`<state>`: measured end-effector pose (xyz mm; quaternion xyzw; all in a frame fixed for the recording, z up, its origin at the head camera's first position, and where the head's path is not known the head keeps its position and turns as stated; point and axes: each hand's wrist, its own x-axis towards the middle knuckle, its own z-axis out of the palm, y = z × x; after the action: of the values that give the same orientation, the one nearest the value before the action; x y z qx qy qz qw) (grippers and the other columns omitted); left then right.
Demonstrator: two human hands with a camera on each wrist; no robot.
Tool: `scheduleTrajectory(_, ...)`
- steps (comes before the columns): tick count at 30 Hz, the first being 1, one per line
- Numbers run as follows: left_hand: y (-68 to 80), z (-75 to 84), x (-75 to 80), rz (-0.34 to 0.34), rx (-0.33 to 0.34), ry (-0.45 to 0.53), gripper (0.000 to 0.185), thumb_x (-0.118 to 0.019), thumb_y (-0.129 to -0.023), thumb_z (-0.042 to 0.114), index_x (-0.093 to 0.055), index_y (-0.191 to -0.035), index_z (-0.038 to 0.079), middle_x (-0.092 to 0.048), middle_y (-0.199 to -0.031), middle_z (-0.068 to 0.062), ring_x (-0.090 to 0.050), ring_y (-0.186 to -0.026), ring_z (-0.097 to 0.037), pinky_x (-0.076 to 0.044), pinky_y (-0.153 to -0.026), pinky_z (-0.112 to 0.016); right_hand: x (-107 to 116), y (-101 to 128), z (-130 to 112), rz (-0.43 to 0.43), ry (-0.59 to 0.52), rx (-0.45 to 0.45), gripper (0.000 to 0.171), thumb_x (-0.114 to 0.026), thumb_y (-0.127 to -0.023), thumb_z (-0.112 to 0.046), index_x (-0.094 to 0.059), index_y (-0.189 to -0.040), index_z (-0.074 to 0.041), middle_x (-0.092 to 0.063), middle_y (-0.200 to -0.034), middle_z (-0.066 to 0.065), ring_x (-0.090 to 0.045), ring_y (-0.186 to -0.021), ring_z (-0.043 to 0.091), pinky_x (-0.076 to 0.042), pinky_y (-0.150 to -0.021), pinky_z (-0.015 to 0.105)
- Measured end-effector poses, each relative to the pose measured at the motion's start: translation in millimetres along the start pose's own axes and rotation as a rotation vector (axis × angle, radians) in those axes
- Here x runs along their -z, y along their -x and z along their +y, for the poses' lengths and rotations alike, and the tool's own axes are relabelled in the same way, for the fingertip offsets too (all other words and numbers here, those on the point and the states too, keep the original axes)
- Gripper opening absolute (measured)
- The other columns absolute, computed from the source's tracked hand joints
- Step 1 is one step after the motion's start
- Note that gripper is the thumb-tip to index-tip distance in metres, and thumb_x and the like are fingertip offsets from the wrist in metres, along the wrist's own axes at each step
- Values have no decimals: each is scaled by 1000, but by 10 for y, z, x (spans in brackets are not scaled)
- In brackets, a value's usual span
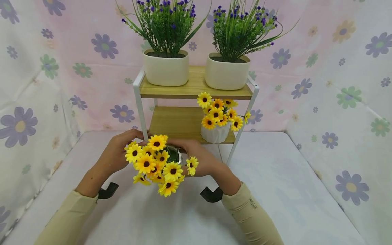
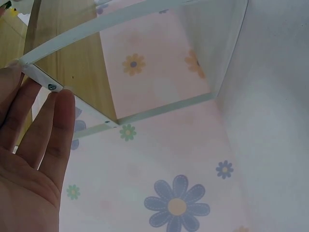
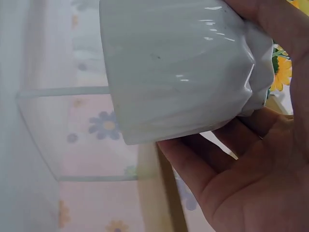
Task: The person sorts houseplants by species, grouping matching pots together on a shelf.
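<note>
My right hand (image 1: 203, 158) grips a glossy white fluted flowerpot (image 3: 178, 72), thumb on one side and fingers on the other. Yellow artificial sunflowers (image 1: 153, 165) spill from this pot toward me and hide most of it in the head view. At the front left of a two-tier shelf (image 1: 174, 120), my left hand (image 1: 117, 154) pinches the white metal frame (image 2: 46, 82) between thumb and fingers, near a screw. The held pot is in front of the lower wooden board.
On the lower board's right side stands another white pot (image 1: 215, 133) of yellow sunflowers. Two cream planters (image 1: 166, 69) with purple flowers and long grass blades occupy the top board. Flower-printed cloth walls (image 1: 104, 71) enclose the white table (image 1: 269, 204) behind and at both sides.
</note>
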<state>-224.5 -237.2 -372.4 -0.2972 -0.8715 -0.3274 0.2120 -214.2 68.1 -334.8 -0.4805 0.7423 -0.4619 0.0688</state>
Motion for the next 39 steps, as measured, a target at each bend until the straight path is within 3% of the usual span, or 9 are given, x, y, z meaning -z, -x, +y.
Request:
scheduleTrajectory(4,23,4,8,28,18,0,28,-78,-95,2,-72,-121,13,-74,-115,1,-71,-106,-21,-47,-100,-10,64,-5,-38,74,-44,28,77,-87,-82,-12,-54,-151,0,-65,-144,9,-60,-133,17,-46,-118,37)
scheduleTrajectory(8,42,14,21,36,31,-6,39,-76,-96,0,-69,-134,6,-73,-126,-10,-71,-114,-30,-38,-98,-1,96,-54,-51,130,-123,82,78,-85,-83,-4,-50,-153,0,-63,-146,13,-60,-134,20,-47,-117,40)
scheduleTrajectory(12,33,24,30,20,43,-16,42,-76,-96,0,-68,-136,8,-71,-132,-9,-69,-117,-29,-46,-91,-4,106,-96,-68,191,-200,91,79,-80,-85,1,-47,-156,-2,-58,-150,15,-59,-134,23,-50,-114,41)
scheduleTrajectory(18,17,20,27,8,13,-22,50,-76,-95,-1,-66,-142,13,-71,-135,-3,-69,-118,-24,-64,-87,-34,113,-160,-46,292,-239,16,76,-79,-87,-1,-49,-156,-9,-58,-151,7,-61,-132,21,-55,-106,38)
scheduleTrajectory(22,4,12,12,6,-5,-13,44,-77,-95,0,-68,-136,12,-72,-127,0,-69,-116,-20,-61,-88,-23,119,-200,-38,365,-154,-84,78,-84,-88,-7,-49,-157,-14,-57,-153,1,-58,-133,17,-54,-102,35)
scheduleTrajectory(29,-9,20,-3,6,-3,5,23,-77,-97,2,-72,-114,16,-72,-115,8,-68,-107,-11,-57,-87,-15,107,-226,-57,492,-133,-380,64,-84,-89,-7,-56,-146,-14,-61,-137,0,-55,-108,20,-49,-84,32)
scheduleTrajectory(34,-9,36,3,6,7,5,22,-76,-97,3,-72,-114,15,-72,-115,7,-69,-107,-11,-58,-87,-17,85,-294,3,555,-102,-339,46,-82,-90,-8,-64,-132,-9,-61,-100,2,-54,-84,19,-48,-68,30)
scheduleTrajectory(36,-9,36,2,5,10,4,22,-76,-97,3,-72,-115,15,-72,-115,7,-69,-108,-11,-58,-87,-18,70,-315,36,570,-100,-302,45,-81,-90,-7,-65,-132,-9,-61,-99,3,-56,-83,18,-49,-66,29)
scheduleTrajectory(39,-8,30,0,3,15,6,22,-76,-97,3,-72,-115,14,-72,-115,6,-69,-108,-12,-58,-88,-19,50,-351,85,575,-134,-236,55,-80,-90,-4,-61,-142,-9,-64,-124,3,-61,-106,16,-55,-83,28)
